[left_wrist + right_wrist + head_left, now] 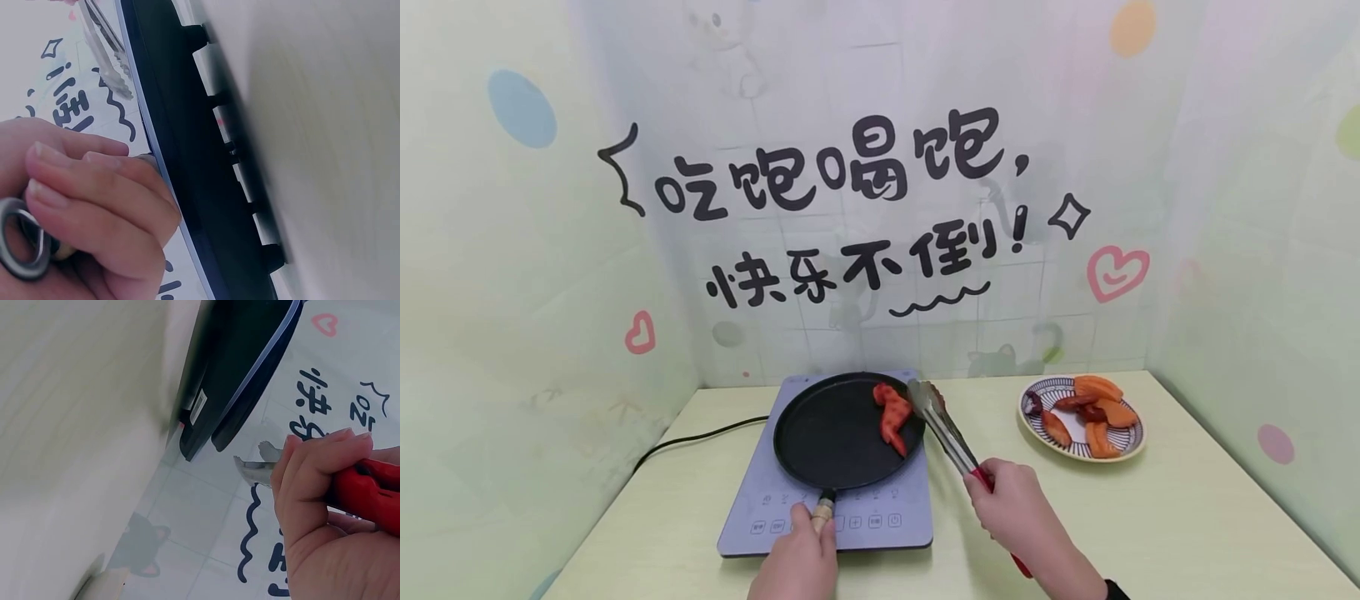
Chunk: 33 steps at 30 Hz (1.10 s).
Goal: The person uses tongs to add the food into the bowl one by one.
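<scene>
A flat black frying pan sits on the grey induction cooktop. My left hand grips its wooden handle; in the left wrist view the fingers curl round the handle beside a metal hanging ring. Red kitchen tongs are held in my right hand, their metal tips at the pan's right rim. Inside the pan, near that rim, lies a red chicken-wing-shaped piece. In the right wrist view the tongs' tips stand slightly apart, with nothing seen between them.
On the right of the table stands a patterned plate with several orange and red food pieces. A black cord runs left from the cooktop. Printed curtain walls enclose the table's back and sides.
</scene>
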Tool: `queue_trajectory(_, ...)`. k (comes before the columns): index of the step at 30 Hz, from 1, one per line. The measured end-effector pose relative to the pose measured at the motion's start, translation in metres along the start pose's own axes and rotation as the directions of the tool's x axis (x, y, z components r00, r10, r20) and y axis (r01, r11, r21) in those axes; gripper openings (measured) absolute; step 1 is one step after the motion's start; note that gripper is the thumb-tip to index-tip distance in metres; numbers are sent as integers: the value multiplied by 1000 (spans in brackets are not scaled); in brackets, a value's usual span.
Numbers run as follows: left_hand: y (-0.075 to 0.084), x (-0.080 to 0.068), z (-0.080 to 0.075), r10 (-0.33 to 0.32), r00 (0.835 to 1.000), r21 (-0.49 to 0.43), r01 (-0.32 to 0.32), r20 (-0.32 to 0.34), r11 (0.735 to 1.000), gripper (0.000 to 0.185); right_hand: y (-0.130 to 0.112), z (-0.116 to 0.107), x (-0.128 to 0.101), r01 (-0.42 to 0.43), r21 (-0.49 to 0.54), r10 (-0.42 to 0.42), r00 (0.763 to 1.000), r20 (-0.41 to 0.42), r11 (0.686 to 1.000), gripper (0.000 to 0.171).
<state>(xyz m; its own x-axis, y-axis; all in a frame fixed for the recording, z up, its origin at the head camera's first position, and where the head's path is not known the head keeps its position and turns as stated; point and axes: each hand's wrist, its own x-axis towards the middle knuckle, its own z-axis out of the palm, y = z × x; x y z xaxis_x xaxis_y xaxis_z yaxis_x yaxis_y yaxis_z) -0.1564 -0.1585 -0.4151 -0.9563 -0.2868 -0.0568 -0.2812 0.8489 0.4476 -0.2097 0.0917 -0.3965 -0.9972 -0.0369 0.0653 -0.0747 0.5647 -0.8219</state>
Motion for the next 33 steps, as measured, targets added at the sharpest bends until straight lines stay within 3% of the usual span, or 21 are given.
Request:
queue_trajectory(8, 0, 2, 0, 40, 999, 34, -40, -8, 999, 36, 6, -20, -4, 71, -219, -83, 996, -45, 973, 13)
queue_trajectory(11, 0, 3, 1, 45, 999, 40, -44, -11, 998, 37, 7, -36, -6, 116, -330, -148, 986, -72, 937, 12)
queue_trajectory(15, 0, 3, 1, 35, 999, 41, -35, -1, 999, 38, 10, -64, -7, 143, -480, -200, 978, -68, 865, 15)
queue_trajectory(18, 1, 3, 1, 23, 1000, 44, -23, 3, 999, 38, 13, -85, -6, 177, -591, -253, 966, -48, 787, 18)
queue_trajectory(25, 1, 2, 0, 15, 1000, 46, -15, -11, 999, 38, 23, -128, 0, 267, -778, -453, 891, -25, 569, 20)
queue_trajectory(31, 1, 2, 2, 2, 1000, 38, -2, -4, 999, 36, 27, -161, 7, 324, -875, -460, 877, 136, 360, 23)
queue_trajectory(33, 1, 2, 3, 2, 1000, 40, -2, -3, 999, 37, 28, -170, 9, 335, -886, -432, 884, 178, 321, 24)
